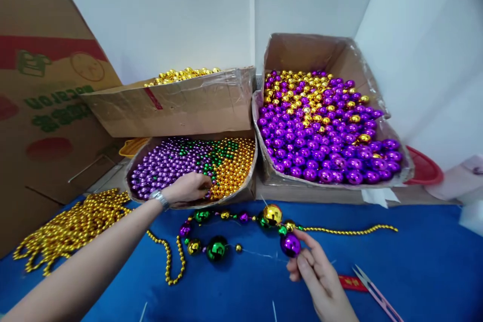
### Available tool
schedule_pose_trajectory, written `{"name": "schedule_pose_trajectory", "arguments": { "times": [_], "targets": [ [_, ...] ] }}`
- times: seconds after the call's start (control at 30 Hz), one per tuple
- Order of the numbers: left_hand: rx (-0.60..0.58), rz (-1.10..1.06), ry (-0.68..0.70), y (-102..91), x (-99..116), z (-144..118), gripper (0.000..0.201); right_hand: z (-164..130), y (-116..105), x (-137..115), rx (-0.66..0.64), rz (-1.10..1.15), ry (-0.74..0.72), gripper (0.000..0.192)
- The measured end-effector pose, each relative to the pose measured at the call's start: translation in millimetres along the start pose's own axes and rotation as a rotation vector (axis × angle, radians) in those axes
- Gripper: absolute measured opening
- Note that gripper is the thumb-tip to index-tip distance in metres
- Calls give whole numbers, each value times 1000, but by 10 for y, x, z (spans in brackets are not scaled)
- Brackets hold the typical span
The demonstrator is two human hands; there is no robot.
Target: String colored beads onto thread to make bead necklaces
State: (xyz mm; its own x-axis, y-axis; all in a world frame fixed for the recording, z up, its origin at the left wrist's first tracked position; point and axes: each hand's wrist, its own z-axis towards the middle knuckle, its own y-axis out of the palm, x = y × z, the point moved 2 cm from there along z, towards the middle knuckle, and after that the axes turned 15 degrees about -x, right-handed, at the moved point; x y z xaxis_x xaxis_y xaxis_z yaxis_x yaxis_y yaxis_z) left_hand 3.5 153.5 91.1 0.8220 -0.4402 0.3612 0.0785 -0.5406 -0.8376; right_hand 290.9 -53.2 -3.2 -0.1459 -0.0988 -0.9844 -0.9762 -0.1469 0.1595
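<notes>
Now our left hand digs into small-bead box, fingers curled (grip hidden); right hand pinches purple ball bead on half-strung necklace over blue cloth.

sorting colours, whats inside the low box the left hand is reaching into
The low box holds small beads: purple beads, a patch of green beads and gold beads. The left hand covers some, and the box above hides its back part.

Green print on big cardboard box appears mirrored, unreadable; nothing else legible.
</notes>
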Motion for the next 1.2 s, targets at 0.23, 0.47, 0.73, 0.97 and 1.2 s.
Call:
{"name": "schedule_pose_trajectory", "arguments": {
  "times": [0.23, 0.47, 0.73, 0.97, 1.2],
  "targets": [
    [137, -1263, 288, 232, 648, -66, 26, 30, 72, -45, -49, -97, 29, 52],
    [26, -1520, 340, 415, 901, -4, 19, 40, 101, -117, -21, -136, 15, 52],
    [35, -1547, 339, 500, 962, -9, 18, 29, 68, -97, -16, -162, 3, 54],
    [441, -749, 142, 118, 549, -21, 31, -3, 54, -107, -14, -144, 23, 55],
    [319, -105, -42, -121, -26, 60, 37, -5, 69, -61, -7, -128, 75, 60]
  ]
}}
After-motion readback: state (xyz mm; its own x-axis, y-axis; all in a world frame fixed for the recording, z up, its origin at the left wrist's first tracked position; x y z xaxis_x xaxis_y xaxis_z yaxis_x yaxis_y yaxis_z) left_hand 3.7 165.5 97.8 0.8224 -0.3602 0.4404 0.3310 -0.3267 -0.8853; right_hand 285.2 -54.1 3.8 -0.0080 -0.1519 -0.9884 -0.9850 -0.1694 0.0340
